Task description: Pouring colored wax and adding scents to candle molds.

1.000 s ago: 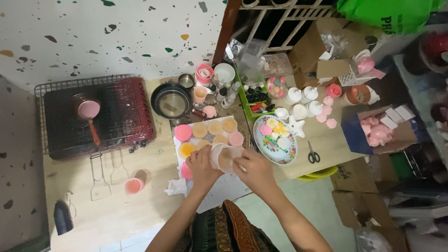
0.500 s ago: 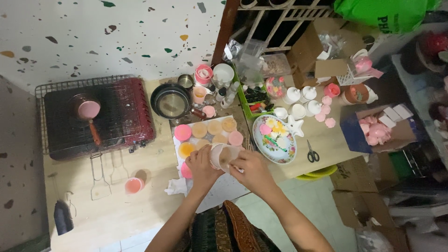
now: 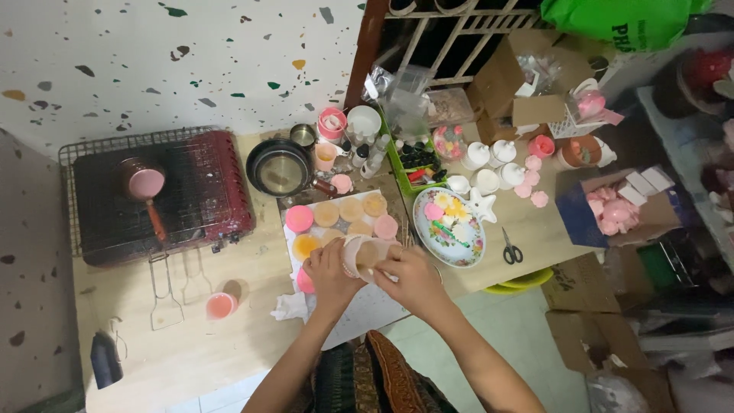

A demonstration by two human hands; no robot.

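Note:
My left hand point(image 3: 329, 274) and my right hand point(image 3: 413, 277) are together over a white sheet point(image 3: 367, 306) on the wooden table point(image 3: 183, 344). Between them they hold a small round translucent mould point(image 3: 361, 255) with a beige disc inside. Just beyond the hands lie several round pieces in pink, beige and orange point(image 3: 340, 214) on the same sheet. A flowered plate point(image 3: 451, 228) with small coloured shapes sits just right of my right hand.
A red stove with a wire grill point(image 3: 160, 195) holds a small pink pan point(image 3: 145, 185) at the left. A dark bowl point(image 3: 279, 168), cups and bottles stand behind. Scissors point(image 3: 511, 248), white moulds point(image 3: 489, 157), a pink cup point(image 3: 220, 306) and cardboard boxes point(image 3: 612, 203) lie around.
Both hands stay on the mould; the fingers have shifted slightly around it. Nothing else has moved.

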